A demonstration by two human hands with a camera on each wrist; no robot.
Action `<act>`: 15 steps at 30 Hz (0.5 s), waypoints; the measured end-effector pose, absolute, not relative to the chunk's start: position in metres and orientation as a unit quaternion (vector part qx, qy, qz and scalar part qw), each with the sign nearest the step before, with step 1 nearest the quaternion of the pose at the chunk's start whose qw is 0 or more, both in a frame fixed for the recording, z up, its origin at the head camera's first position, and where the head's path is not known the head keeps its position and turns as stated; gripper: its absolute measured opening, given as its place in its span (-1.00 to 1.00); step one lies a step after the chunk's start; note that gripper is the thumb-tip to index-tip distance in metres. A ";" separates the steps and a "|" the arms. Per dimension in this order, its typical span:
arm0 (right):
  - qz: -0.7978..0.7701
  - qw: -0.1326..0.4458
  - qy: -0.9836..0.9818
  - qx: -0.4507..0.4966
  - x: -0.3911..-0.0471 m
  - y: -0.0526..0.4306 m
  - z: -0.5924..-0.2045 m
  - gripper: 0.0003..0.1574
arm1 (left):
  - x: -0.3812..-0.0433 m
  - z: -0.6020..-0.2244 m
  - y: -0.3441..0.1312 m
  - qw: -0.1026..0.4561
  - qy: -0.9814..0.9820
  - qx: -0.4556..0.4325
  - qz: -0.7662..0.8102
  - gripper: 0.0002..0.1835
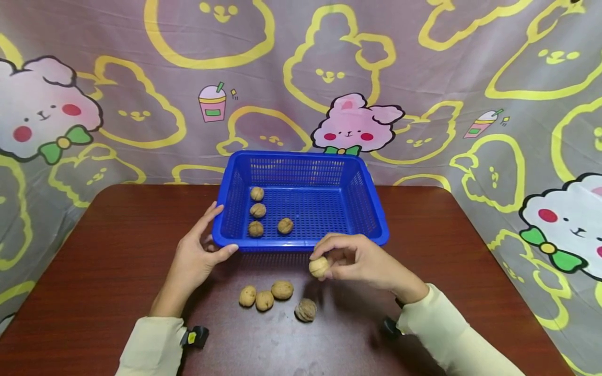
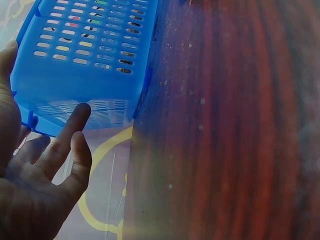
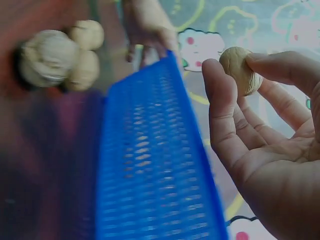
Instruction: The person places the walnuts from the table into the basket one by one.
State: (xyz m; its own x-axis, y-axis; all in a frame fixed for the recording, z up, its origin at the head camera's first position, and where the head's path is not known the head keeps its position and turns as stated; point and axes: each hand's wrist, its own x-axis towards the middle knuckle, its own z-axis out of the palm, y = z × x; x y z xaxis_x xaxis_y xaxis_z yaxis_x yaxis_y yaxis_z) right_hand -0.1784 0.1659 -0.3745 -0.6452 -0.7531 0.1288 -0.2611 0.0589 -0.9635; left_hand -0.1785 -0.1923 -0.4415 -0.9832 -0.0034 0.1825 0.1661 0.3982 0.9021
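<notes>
Walnut [image 1: 319, 267] is being pinched by the right hand [image 1: 359, 263] beside the blue basket's near rim [image 1: 268, 244]; the spread left hand [image 1: 194, 257] is touching the near-left corner; carrying seems underway, calling for rim clearance.

In the right wrist view, the basket [image 3: 155, 142] is cut off at the bottom and the walnuts [image 3: 50, 57] are blurred; the head view's lower edge crops the tabletop [image 1: 113, 250].
</notes>
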 end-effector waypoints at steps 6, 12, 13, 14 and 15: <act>-0.573 0.213 0.720 -0.329 -0.201 0.159 -0.350 -0.65 | -0.178 -0.440 -0.193 0.081 -0.834 -0.051 -0.543 -0.04; -0.594 0.231 0.726 -0.259 -0.229 0.148 -0.333 -0.67 | -0.178 -0.441 -0.193 0.075 -0.837 -0.048 -0.540 -0.04; -0.601 0.231 0.723 -0.250 -0.234 0.145 -0.331 -0.67 | -0.178 -0.441 -0.193 0.075 -0.838 -0.048 -0.539 -0.04; -0.608 0.232 0.720 -0.243 -0.239 0.142 -0.329 -0.68 | -0.178 -0.441 -0.193 0.076 -0.838 -0.048 -0.538 -0.04; -0.614 0.232 0.716 -0.238 -0.244 0.140 -0.326 -0.68 | -0.178 -0.442 -0.192 0.076 -0.838 -0.048 -0.539 -0.04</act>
State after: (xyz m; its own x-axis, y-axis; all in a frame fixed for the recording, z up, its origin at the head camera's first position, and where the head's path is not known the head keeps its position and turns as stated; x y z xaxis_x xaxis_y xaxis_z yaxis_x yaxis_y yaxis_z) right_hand -0.2436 0.1398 -0.3264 -0.7790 -0.6258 -0.0393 -0.0570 0.1330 -0.9895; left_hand -0.1779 -0.1925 -0.4419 -0.9839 -0.0010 0.1789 0.1623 0.4149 0.8953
